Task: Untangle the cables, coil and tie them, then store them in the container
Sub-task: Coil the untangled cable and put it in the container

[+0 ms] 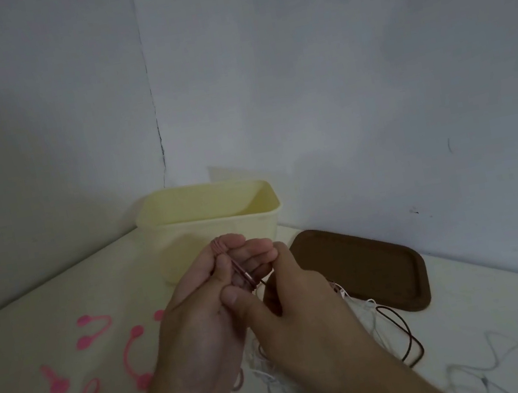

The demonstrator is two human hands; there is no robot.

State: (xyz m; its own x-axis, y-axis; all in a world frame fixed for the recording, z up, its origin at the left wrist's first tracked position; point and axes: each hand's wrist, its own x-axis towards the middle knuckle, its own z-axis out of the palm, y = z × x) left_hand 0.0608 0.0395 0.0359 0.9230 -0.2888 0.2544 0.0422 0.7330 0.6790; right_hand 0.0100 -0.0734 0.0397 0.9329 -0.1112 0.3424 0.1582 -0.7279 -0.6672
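Centrally in the head view, both hands meet just in front of the cream container point(210, 220), which stands open on the pale desk point(62, 298) near the wall corner. The left hand point(198, 312) has a pink cable point(221, 244) wound around its fingers point(234, 241), the coil showing at the fingertips, with its thumb curled over a strand. The right hand point(300, 306) pinches the same cable's loose end near a small metal plug point(247, 275), thumb and forefinger closed on it. Beneath the wrists lies a tangle of white cables point(366, 310), trailing off to the lower right, and a dark brown cable point(407, 336) loops beside them. A brown lid point(365, 267) lies flat to the right of the container, apart from it. Several bright pink ties point(96, 330) are scattered over the left of the desk, blurred at the near edge.
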